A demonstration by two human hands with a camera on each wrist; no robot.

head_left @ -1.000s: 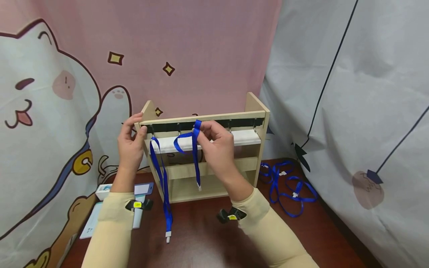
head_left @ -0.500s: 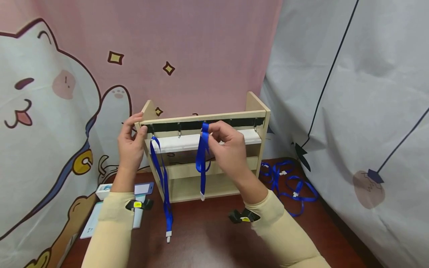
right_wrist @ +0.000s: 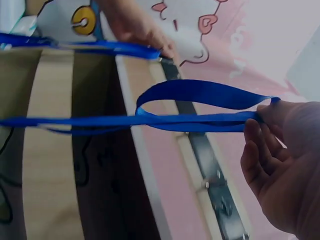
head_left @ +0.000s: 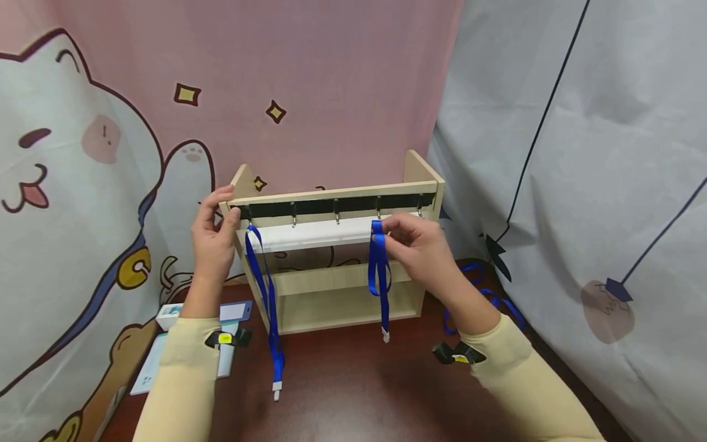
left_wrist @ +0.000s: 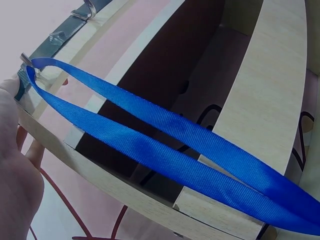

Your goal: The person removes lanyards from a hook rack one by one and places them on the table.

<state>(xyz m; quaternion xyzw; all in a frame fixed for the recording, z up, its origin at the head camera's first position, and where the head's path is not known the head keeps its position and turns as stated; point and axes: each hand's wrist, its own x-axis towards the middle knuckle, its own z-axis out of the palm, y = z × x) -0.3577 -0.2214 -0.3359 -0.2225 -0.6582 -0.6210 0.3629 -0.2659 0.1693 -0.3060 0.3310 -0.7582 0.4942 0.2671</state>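
A light wooden rack (head_left: 315, 279) bears a black strip (head_left: 315, 207) with several metal hooks along its upper front. My left hand (head_left: 214, 247) grips the rack's upper left corner, thumb in front. From the leftmost hook hangs a blue lanyard (head_left: 270, 307), its white clip dangling below; in the left wrist view this lanyard (left_wrist: 150, 150) stretches as a long loop. Between thumb and fingers, my right hand (head_left: 424, 253) pinches a second blue lanyard (head_left: 379, 270) by its upper end, just below the fourth hook. Its strap (right_wrist: 195, 93) bows into a loop in the right wrist view.
Several loose blue lanyards (head_left: 497, 299) lie on the dark table (head_left: 331, 393) right of the rack, partly behind my right arm. At left are a small white box (head_left: 168, 315) and badge holders (head_left: 236, 310). A printed cloth (head_left: 331, 92) hangs close behind.
My right hand has carried its lanyard rightward along the hooks, from near the third to the fourth. The strap's side loop now hangs down. My left hand stays on the rack.
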